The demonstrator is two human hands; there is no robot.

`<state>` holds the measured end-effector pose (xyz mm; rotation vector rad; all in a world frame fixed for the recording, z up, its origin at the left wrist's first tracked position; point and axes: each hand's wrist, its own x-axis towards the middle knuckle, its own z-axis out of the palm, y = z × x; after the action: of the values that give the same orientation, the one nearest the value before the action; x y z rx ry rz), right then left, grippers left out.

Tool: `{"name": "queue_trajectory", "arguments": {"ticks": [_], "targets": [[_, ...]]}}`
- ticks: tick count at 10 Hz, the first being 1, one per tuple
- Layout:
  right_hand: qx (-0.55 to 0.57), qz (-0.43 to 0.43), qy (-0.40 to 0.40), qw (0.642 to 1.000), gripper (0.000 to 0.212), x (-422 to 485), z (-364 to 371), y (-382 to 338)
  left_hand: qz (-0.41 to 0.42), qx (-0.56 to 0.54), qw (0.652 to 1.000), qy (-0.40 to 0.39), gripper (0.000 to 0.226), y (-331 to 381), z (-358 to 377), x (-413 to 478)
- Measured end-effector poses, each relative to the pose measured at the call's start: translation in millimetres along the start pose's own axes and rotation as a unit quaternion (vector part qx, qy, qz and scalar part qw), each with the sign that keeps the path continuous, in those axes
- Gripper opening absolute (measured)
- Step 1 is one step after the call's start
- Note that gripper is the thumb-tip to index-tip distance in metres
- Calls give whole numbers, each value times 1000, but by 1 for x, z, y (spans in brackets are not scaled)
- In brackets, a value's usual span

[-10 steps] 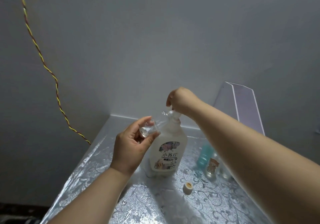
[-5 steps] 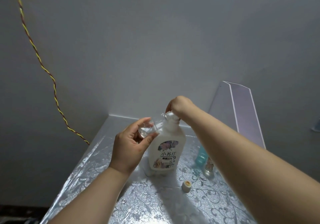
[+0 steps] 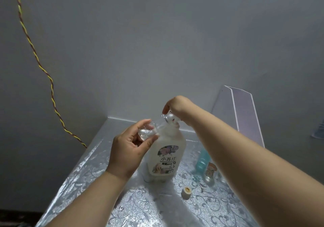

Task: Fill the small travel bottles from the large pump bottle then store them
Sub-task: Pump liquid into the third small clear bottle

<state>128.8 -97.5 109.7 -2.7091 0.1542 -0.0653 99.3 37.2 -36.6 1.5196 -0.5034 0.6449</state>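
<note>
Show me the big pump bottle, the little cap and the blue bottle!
large pump bottle [image 3: 166,158]: head view, its label.
small cap [image 3: 187,189]: head view, its top.
blue bottle [image 3: 203,160]: head view, its body.

Silver worktop [image 3: 98,170] embossed with floral scrollwork, milky white pump bottle [image 3: 166,154] with a flower-printed label, clear small bottle [image 3: 146,133], teal bottle [image 3: 203,162], cream cap [image 3: 186,190] — tan inside, yellow-and-red twisted cord [image 3: 42,69], pale grey wall [image 3: 157,42]
</note>
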Motion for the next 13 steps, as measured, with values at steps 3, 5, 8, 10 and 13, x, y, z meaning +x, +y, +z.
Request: {"name": "queue_trajectory", "arguments": {"ticks": [3,5,8,10,13], "targets": [[-106,4,-18,994,39,4,2,1,0,2,1000,1,40,-1,-1,-1],[-65,-30,12,997,31,3,-13,-7,19,7,1000,-1,40,1,-1,1],[-92,-13,11,996,33,14,7,8,1,16,1000,4,40,-3,-2,-1],[-207,-32,-27,977,42,18,6,6,-12,20,1000,6,38,-3,-3,-1],[-103,-35,34,993,34,7,-9,-6,-7,6,1000,9,49,1,-1,3]]}}
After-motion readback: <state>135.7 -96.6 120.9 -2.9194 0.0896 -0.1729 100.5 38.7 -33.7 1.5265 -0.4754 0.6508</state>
